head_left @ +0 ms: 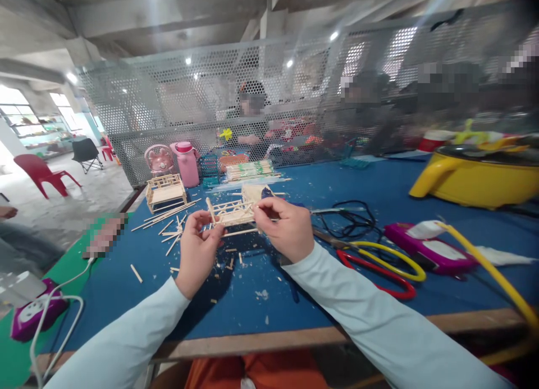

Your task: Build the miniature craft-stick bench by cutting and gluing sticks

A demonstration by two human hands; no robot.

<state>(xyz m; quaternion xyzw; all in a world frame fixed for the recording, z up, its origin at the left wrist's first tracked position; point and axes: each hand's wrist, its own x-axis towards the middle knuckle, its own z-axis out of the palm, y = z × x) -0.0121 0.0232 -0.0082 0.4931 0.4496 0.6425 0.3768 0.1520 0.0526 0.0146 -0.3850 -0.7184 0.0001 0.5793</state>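
Fingers (209, 227) of both hands pinch the stick frame (231, 214) at its ends, long axis running left-right above the table (252, 299).

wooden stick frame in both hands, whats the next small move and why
Probably lower the small pale wooden stick frame onto the blue tabletop. The left hand and right hand pinch its ends in mid-air, and one thin stick hangs loose beneath it, so resting it would steady the joints.
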